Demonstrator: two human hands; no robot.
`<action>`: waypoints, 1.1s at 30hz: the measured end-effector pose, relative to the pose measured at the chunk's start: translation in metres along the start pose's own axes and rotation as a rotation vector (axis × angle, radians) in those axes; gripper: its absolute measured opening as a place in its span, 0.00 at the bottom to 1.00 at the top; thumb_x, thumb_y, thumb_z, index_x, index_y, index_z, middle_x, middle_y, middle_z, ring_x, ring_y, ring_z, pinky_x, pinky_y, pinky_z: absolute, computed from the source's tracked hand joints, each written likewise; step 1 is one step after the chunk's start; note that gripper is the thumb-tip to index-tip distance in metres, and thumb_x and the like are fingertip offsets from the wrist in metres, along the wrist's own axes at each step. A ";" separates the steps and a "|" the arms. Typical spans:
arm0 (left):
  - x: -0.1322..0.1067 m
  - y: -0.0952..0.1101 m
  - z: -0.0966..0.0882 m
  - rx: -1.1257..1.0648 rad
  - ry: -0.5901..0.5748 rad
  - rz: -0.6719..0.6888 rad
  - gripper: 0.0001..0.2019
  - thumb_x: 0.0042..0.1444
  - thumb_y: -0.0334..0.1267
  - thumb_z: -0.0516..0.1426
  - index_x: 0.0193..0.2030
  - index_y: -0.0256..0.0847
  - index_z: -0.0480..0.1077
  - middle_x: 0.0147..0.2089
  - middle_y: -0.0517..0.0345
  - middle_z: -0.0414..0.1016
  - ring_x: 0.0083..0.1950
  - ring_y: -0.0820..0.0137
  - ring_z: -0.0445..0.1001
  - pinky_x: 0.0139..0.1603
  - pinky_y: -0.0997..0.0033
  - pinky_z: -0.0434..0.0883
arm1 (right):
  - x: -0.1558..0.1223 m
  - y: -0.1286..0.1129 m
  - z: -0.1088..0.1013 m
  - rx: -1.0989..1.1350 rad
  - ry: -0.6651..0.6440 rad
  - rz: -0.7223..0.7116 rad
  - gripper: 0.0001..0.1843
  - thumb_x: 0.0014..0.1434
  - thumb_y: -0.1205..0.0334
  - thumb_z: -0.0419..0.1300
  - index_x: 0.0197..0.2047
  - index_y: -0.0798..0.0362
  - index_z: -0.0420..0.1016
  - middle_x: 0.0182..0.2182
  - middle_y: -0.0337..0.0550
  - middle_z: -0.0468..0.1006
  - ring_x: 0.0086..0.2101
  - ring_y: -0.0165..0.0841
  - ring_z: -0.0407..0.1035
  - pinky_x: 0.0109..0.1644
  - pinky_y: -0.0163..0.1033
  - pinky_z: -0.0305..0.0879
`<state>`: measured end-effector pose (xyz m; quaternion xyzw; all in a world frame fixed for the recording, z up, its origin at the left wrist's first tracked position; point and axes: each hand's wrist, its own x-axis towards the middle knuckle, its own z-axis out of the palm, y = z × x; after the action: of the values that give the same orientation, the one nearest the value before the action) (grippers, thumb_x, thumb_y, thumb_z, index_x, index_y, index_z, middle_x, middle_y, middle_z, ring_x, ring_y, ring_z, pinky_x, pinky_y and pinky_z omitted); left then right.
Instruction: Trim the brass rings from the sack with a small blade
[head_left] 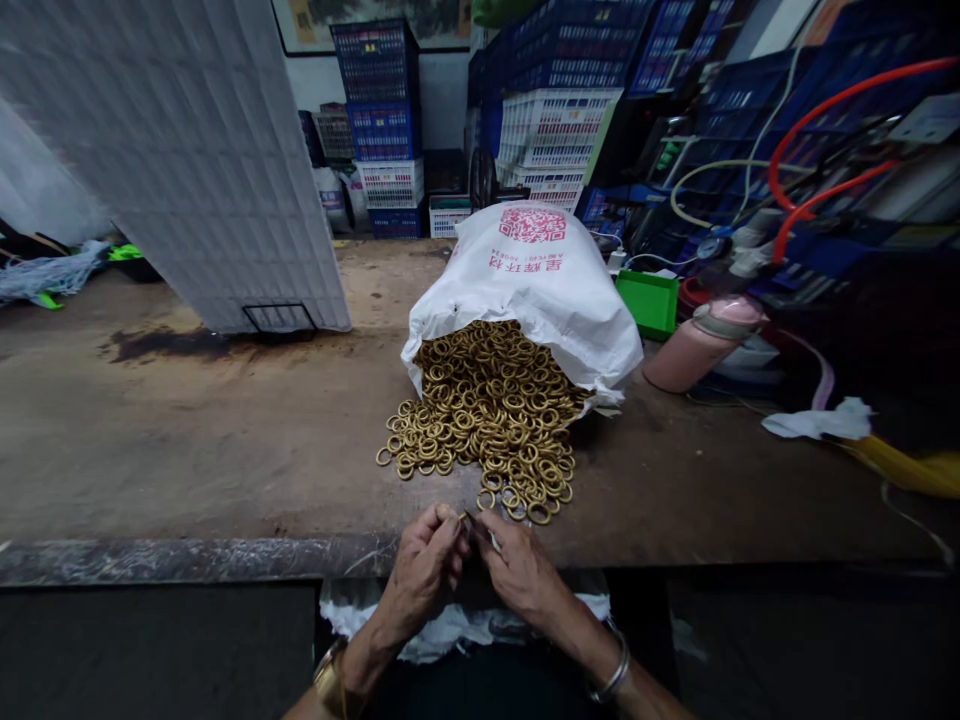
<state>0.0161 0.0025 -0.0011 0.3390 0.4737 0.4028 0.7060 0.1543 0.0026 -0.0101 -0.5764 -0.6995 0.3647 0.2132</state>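
Observation:
A heap of brass-coloured rings spills from the mouth of a white woven sack onto the wooden table. Just in front of the heap, at the table's front edge, my two hands meet. My left hand is closed in a pinch, with a small piece of a ring showing at its fingertips. My right hand is closed round a slim dark tool whose tip points at that ring. Its kind is too small to make out, and the fingers cover most of it.
A tall grey-white ribbed panel stands at the left on the table. Blue crates and white crates are stacked behind. At the right are a green tray, a pink bottle and red hoses. White cloth hangs below the edge.

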 end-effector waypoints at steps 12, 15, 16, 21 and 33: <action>-0.012 0.004 -0.006 0.118 0.029 0.059 0.18 0.47 0.53 0.55 0.24 0.39 0.58 0.19 0.67 0.61 0.15 0.82 0.55 0.14 0.83 0.54 | 0.000 -0.012 0.001 -0.385 -0.073 0.049 0.16 0.44 0.76 0.46 0.36 0.54 0.65 0.24 0.41 0.72 0.26 0.30 0.65 0.28 0.33 0.48; -0.022 0.006 -0.010 0.071 -0.030 0.058 0.16 0.48 0.50 0.56 0.25 0.38 0.60 0.20 0.65 0.63 0.16 0.81 0.59 0.16 0.82 0.58 | 0.003 -0.009 0.000 -0.416 -0.032 0.098 0.16 0.46 0.75 0.47 0.38 0.54 0.65 0.25 0.42 0.73 0.27 0.31 0.66 0.28 0.33 0.48; -0.024 0.006 -0.012 0.034 -0.057 0.060 0.15 0.48 0.49 0.56 0.25 0.38 0.61 0.20 0.64 0.64 0.17 0.80 0.60 0.16 0.81 0.59 | 0.004 -0.007 0.000 -0.425 -0.014 0.117 0.16 0.46 0.75 0.47 0.38 0.54 0.65 0.25 0.41 0.73 0.27 0.31 0.66 0.28 0.33 0.48; -0.022 0.009 -0.015 -0.187 -0.073 0.027 0.14 0.48 0.47 0.57 0.27 0.36 0.66 0.27 0.56 0.70 0.22 0.77 0.66 0.18 0.79 0.63 | 0.006 -0.004 -0.004 -0.435 0.115 0.183 0.17 0.49 0.75 0.49 0.42 0.53 0.63 0.29 0.43 0.75 0.31 0.32 0.69 0.30 0.33 0.50; -0.009 0.004 -0.032 -0.571 -0.022 -0.152 0.06 0.47 0.33 0.59 0.33 0.35 0.68 0.29 0.57 0.70 0.27 0.75 0.68 0.22 0.78 0.66 | 0.017 0.002 0.007 -0.619 0.209 0.242 0.11 0.54 0.69 0.50 0.43 0.54 0.60 0.31 0.46 0.74 0.34 0.38 0.69 0.33 0.36 0.52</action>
<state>-0.0170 -0.0005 -0.0041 0.0946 0.3577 0.4622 0.8059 0.1461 0.0172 -0.0180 -0.7268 -0.6778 0.0970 0.0538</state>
